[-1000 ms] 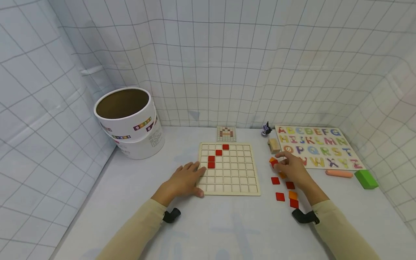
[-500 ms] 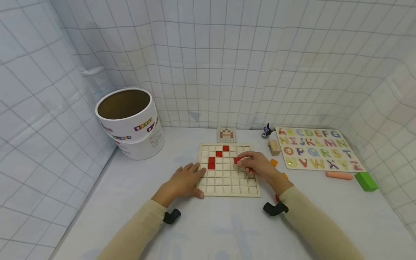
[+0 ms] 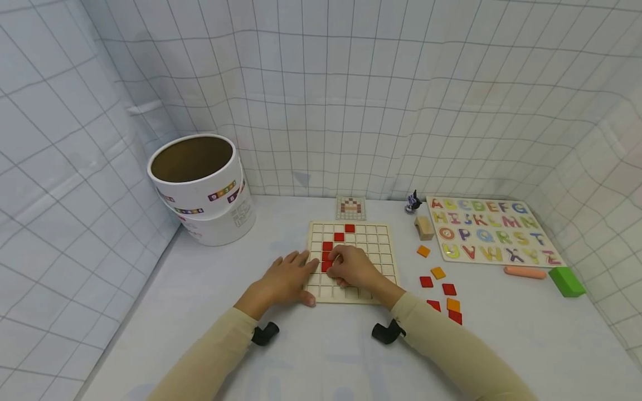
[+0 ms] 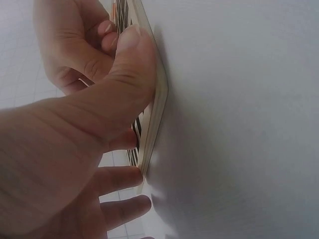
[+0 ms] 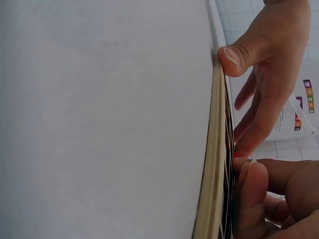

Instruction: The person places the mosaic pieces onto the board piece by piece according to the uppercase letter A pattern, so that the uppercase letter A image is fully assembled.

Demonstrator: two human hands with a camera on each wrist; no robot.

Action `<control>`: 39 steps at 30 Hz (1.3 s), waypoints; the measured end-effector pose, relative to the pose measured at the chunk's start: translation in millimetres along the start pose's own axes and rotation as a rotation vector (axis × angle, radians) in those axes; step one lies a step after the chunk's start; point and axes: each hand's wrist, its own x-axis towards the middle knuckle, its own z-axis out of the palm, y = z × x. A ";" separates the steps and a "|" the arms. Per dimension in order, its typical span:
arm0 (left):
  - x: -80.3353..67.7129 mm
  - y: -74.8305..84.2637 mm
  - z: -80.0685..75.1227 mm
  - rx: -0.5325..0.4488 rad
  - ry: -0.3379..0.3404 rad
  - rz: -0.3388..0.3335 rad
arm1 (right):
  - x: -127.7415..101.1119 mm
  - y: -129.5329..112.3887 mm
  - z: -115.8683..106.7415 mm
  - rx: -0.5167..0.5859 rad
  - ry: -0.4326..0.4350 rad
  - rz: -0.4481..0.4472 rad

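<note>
The right hand [image 3: 353,268] now lies over the square wooden grid board [image 3: 381,262], at the board's left-centre cells; a second ago it was at the loose tiles near 3 o'clock, and half a second ago it carried a small red square tile over the upper right cells. Judged from this, the tile is being set into a cell directly below the red column. The tile itself [image 3: 326,266] shows only as a red edge at the fingertips, so whether it is seated or held cannot be told; the fingers are curled down onto it.

The left hand [image 3: 286,277] has not moved: fingers relaxed and narrow, flat on the board's left edge, thumb against the near corner, steadying it on the white bench [image 3: 321,356].

Four red tiles already occupy the board, stepping diagonally toward 12 o'clock [image 3: 349,228]. Loose red and orange tiles [image 3: 438,273] lie at 3 o'clock, apart from the board.

Farther off: a small pattern card [image 3: 350,208] at 12 o'clock, a white cylindrical tub [image 3: 200,189] at 10 o'clock, and a wooden alphabet puzzle [image 3: 491,234] at 2 o'clock.

The left wrist view shows the thumb [image 4: 132,64] pressed on the board's rim [image 4: 154,124], which the head view hides. The right wrist view shows the board edge-on [image 5: 215,149] with a sliver of red at the fingertips [image 5: 249,172].
</note>
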 end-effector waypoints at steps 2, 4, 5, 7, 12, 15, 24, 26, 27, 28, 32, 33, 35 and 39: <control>0.0 1.1 -0.9 0.000 -0.001 0.000 | -0.6 -0.2 1.4 -0.032 0.014 -0.002; -0.1 2.2 -1.6 0.000 -0.002 -0.002 | -1.2 0.5 2.0 -0.047 0.024 -0.008; -0.3 2.9 -2.1 0.001 -0.003 -0.002 | -1.4 0.8 2.4 -0.056 0.029 -0.009; -0.4 3.8 -2.9 0.001 -0.007 -0.005 | -2.0 1.4 2.6 -0.062 0.034 -0.012; 0.0 5.0 -2.5 0.005 -0.016 -0.011 | -7.6 4.9 -1.9 -0.034 0.033 -0.007; -0.2 5.7 -2.3 0.001 -0.020 -0.018 | -19.6 15.4 -15.6 0.015 0.022 -0.016; -2.2 5.5 -0.8 0.005 -0.021 -0.025 | -92.1 82.9 -114.5 0.145 0.098 0.061; -2.9 4.4 -0.6 0.008 -0.022 -0.028 | -104.9 96.1 -131.6 0.120 0.143 0.122; -3.3 3.9 -0.6 0.009 -0.021 -0.030 | -109.6 101.3 -137.7 0.104 0.160 0.150; -3.6 3.5 -0.9 0.006 -0.020 -0.033 | -113.0 105.9 -142.5 0.078 0.168 0.165; -3.7 3.2 -2.1 -0.003 -0.018 -0.034 | -119.1 114.8 -148.5 -0.036 0.169 0.202; -3.4 3.4 -2.3 -0.006 -0.016 -0.031 | -119.6 115.3 -147.8 -0.070 0.168 0.206; -2.2 3.8 -2.3 -0.008 -0.018 -0.029 | -120.1 115.4 -145.5 -0.139 0.165 0.209; 0.1 4.9 -1.8 -0.001 -0.017 -0.028 | -121.0 112.7 -141.7 -0.239 0.170 0.201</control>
